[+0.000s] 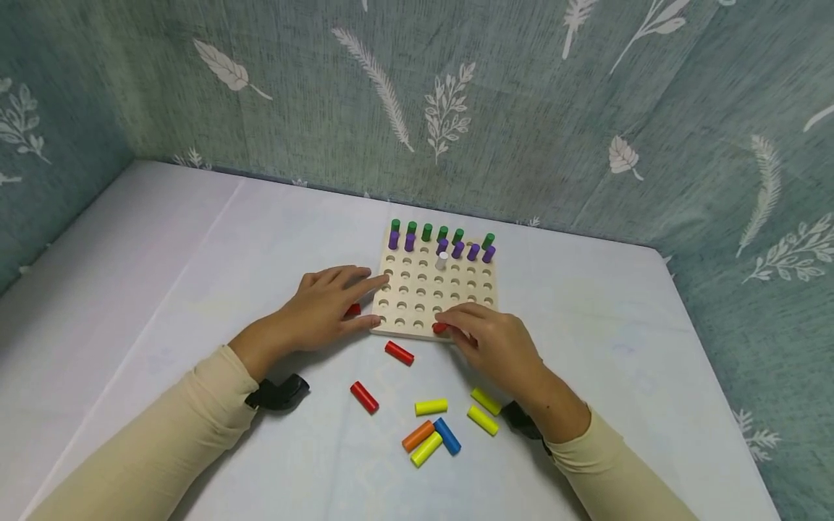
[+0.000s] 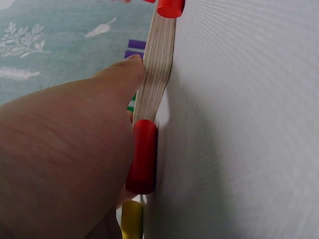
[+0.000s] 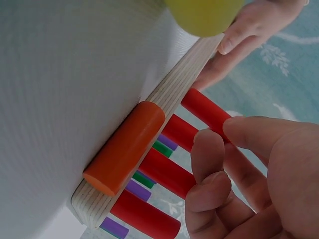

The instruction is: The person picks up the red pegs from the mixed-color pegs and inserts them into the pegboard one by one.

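A light wooden pegboard with rows of round holes lies on the table. At its near edge my right hand pinches a red peg between thumb and fingers. Other red pegs stand in the board along that edge, hidden behind this hand in the head view. My left hand rests at the board's left edge, its fingers extended onto the wood. Beside it a loose red peg is partly covered. Green pegs fill most of the back row, with purple pegs in front and one white peg.
Two loose red pegs lie on the white tabletop before the board. Closer to me are several yellow pegs, an orange peg and a blue peg. A leaf-patterned cloth backs the table.
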`<state>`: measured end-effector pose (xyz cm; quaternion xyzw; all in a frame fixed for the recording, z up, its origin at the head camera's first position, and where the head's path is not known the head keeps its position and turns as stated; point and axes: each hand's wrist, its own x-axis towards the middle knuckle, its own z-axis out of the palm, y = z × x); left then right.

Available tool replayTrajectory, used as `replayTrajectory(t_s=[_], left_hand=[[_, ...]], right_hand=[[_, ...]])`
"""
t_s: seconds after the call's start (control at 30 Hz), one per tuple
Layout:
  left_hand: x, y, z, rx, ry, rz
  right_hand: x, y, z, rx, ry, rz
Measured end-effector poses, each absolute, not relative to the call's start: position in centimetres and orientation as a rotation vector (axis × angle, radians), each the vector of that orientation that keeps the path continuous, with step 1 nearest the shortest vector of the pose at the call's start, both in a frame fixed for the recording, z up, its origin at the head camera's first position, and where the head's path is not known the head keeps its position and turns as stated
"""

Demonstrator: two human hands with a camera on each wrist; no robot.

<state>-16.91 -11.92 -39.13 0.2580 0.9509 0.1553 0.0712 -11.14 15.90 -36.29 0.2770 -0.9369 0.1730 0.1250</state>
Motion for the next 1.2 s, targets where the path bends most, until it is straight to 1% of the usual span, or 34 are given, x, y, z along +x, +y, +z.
replayTrajectory(t_s=[0.87, 1.2], left_hand=[[-17.04, -12.00, -39.21, 0.769, 2.848, 0.469], [-17.11, -11.93, -39.27, 0.775, 2.857, 0.458]], right_hand=[[-11.06, 15.92, -36.24, 0.827, -2.732, 0.529], [-11.07, 15.97, -36.27, 0.790, -2.762, 0.533]])
